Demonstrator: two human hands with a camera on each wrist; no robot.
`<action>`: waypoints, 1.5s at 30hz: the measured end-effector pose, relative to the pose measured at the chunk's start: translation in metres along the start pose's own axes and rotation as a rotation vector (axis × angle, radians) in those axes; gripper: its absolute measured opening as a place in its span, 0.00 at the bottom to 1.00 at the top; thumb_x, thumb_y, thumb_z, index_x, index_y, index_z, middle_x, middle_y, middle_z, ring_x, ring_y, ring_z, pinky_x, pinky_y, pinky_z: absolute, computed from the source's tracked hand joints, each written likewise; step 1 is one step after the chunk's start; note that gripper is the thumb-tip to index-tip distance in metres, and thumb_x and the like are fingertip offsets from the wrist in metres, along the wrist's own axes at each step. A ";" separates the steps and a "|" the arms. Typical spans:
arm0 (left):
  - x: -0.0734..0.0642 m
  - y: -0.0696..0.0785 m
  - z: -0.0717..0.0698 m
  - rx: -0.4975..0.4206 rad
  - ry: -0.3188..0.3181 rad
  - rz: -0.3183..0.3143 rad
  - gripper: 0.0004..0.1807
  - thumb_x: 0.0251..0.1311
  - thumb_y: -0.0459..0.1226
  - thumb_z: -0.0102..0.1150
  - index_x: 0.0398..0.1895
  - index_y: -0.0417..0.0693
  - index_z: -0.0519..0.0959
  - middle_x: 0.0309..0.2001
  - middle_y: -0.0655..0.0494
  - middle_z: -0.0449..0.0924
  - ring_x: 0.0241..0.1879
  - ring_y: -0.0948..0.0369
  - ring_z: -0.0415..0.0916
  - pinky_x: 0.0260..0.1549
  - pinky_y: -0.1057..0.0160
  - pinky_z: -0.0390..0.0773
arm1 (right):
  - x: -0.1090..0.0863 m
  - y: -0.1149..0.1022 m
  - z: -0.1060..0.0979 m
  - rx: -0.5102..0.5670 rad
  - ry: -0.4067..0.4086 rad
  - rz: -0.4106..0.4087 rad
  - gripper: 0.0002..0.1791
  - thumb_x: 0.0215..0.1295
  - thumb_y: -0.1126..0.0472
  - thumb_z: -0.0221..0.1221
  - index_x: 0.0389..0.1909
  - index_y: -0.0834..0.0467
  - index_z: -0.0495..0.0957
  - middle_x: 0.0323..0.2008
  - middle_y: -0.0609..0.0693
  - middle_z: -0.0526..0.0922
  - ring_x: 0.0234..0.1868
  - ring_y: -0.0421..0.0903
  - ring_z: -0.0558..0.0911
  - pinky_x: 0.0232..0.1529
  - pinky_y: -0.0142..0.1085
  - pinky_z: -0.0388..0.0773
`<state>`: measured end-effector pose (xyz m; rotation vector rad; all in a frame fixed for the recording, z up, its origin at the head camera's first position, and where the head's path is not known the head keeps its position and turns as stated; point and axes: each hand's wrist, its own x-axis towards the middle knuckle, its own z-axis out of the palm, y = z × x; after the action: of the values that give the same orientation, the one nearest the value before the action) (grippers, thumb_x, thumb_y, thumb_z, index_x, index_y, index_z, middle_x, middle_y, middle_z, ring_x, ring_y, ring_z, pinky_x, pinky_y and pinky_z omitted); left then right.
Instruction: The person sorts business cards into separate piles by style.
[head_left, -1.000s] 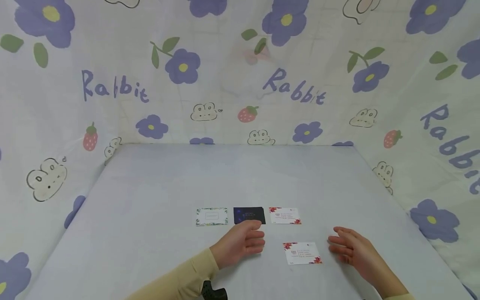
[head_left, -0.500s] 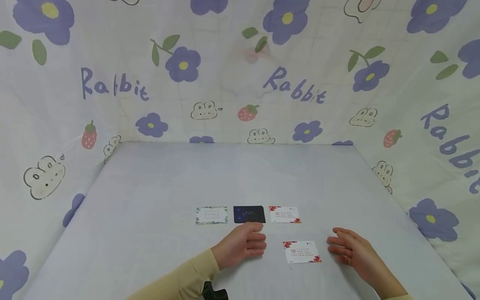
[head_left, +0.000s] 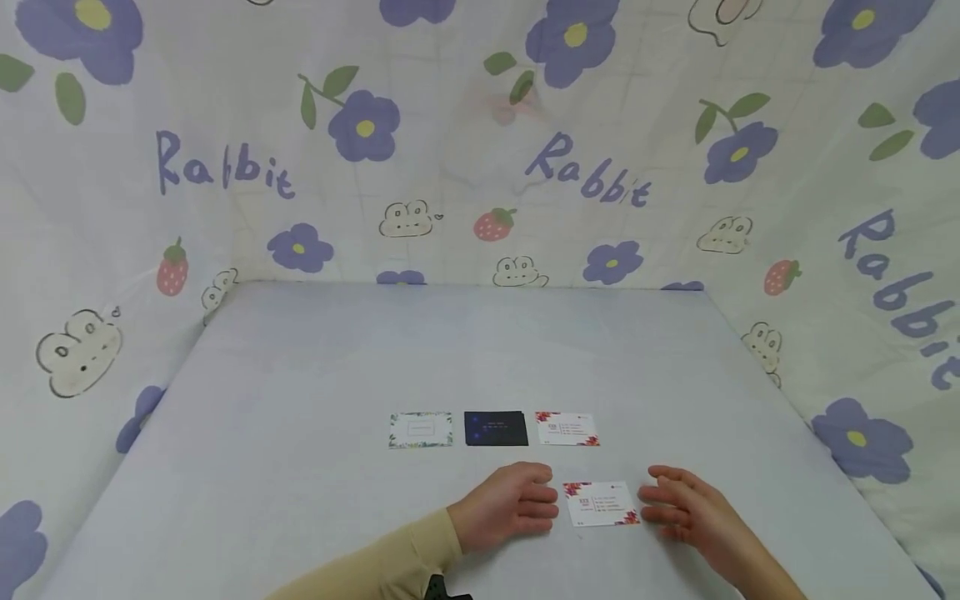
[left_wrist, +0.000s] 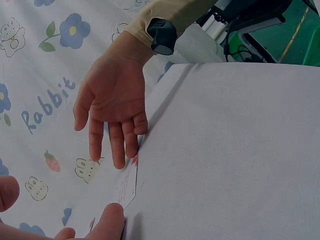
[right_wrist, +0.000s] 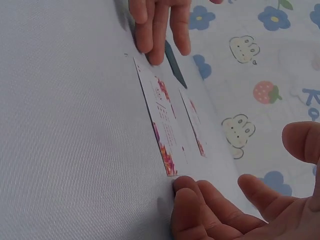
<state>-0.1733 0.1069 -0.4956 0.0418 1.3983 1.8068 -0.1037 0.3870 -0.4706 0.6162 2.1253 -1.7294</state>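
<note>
A white business card with red floral corners lies flat on the table between my two hands in the head view. On its left is my left hand, fingers fairly straight and fingertips close to the card's edge. My right hand lies on the other side, its relaxed fingers right at the card's right edge. Neither hand holds anything. Behind them runs a row: a green-bordered card, a small stack of dark cards and another red floral card. The right wrist view shows the near floral card between both hands' fingertips.
The table has a pale cloth over it. Patterned curtains with flowers and rabbits stand at its back and sides. Dark equipment and a green floor show beyond the table in the left wrist view.
My left hand has moved right and toward me, away from the dark cards to the near card. My right hand has shifted slightly left toward the same card.
</note>
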 end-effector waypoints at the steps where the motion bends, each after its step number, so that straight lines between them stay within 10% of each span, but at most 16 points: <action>1: 0.000 0.000 0.002 -0.001 0.001 -0.002 0.32 0.70 0.42 0.51 0.71 0.33 0.64 0.64 0.30 0.74 0.58 0.46 0.79 0.64 0.44 0.77 | 0.000 0.001 0.001 0.007 -0.021 -0.012 0.35 0.80 0.45 0.47 0.75 0.64 0.55 0.52 0.46 0.86 0.47 0.41 0.86 0.47 0.35 0.82; 45: 0.008 0.011 0.013 -0.056 0.062 0.044 0.38 0.66 0.47 0.51 0.75 0.37 0.58 0.70 0.28 0.68 0.68 0.36 0.70 0.70 0.40 0.68 | 0.006 -0.006 0.007 0.108 -0.115 -0.057 0.40 0.81 0.41 0.43 0.79 0.64 0.47 0.61 0.51 0.82 0.49 0.39 0.84 0.44 0.34 0.79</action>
<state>-0.1786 0.1214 -0.4849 -0.0129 1.3994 1.8972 -0.1120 0.3795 -0.4697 0.4764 2.0008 -1.8726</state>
